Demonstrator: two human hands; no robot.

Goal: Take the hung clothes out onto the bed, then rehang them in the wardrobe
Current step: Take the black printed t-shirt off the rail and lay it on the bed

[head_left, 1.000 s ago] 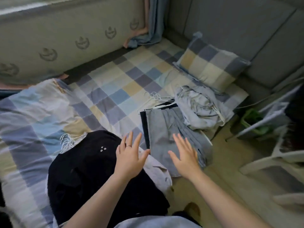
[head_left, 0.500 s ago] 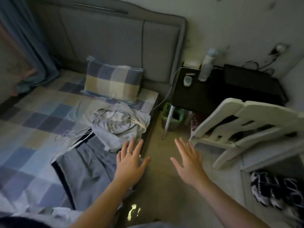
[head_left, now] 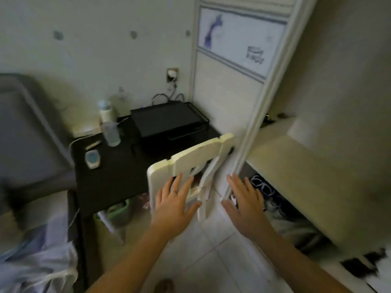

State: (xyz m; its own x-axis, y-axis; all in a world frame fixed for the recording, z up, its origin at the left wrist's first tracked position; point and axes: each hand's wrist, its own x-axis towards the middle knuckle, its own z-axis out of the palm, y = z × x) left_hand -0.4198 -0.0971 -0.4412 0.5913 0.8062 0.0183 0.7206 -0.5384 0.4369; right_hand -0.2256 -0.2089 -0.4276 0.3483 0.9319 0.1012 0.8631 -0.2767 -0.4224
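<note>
Both hands empty. The left hand and right hand are held side by side, palms down, fingers straight and spread, closed on nothing. Both forearms reach forward and slightly upward from the lower edge of the view. This looks like the pose of hands in transit between garments rather than of a grasp.

Just beyond the left fingertips stands a white slatted plastic chair back; whether they touch it cannot be told. Beyond the right fingertips rises the white panelled wardrobe door. Right of that hand are a cream wardrobe shelf and, beneath it, dark shoes.

Well left of and below the hands, pale crumpled clothes lie on the bed, blurred. They were probably set there within reach for rehanging. A black side table stands between the bed and the chair.
</note>
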